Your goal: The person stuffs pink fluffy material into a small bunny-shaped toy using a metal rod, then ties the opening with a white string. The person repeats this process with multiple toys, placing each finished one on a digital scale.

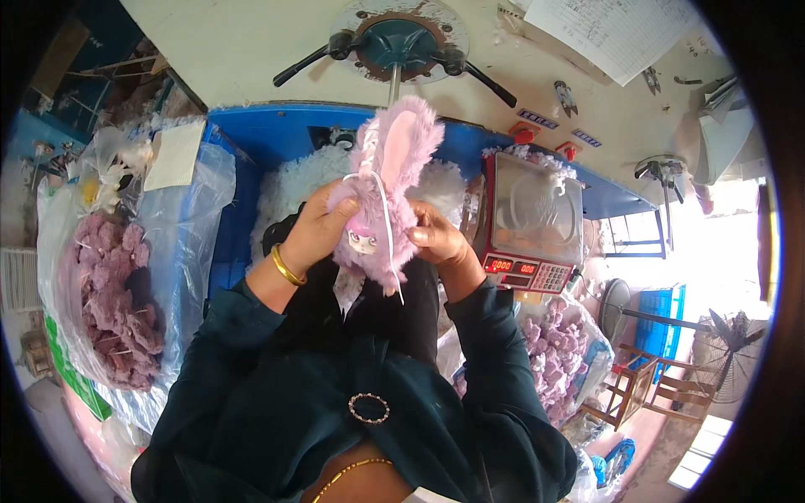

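Purple plush toy [398,214] upright above the lap, held between both hands, left hand [317,225] closed around its side, right hand [439,238] apparently pinching the other, fingertips partly lost in fur, white cord [389,239] down its front, red scale [537,218] at right.

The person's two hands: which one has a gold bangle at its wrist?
The left hand, on the left side of the purple plush toy: a gold bangle rings its wrist, while the right hand, on the toy's other side, shows none.
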Motion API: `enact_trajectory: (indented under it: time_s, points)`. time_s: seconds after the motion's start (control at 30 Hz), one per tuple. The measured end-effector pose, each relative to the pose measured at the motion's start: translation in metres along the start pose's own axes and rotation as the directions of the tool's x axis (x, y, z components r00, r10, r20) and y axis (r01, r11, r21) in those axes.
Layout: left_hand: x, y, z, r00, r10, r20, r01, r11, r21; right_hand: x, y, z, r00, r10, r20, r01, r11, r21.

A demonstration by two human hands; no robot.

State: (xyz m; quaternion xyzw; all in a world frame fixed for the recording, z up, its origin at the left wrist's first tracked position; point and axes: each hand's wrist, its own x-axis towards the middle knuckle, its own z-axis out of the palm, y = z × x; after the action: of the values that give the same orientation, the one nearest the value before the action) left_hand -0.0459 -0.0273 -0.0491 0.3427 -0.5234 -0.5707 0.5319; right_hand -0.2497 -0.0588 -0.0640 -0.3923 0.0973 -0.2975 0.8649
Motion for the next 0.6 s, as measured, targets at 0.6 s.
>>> enact_trajectory:
  time_s: [0.6]
  points:
    - [-0.007, 0.0, 0.012, 0.777, -0.541, 0.322, 0.613, 0.533, -0.584, -0.018, -0.03, 0.091, 0.988, 0.14, -0.067, -0.045, -0.149, -0.988]
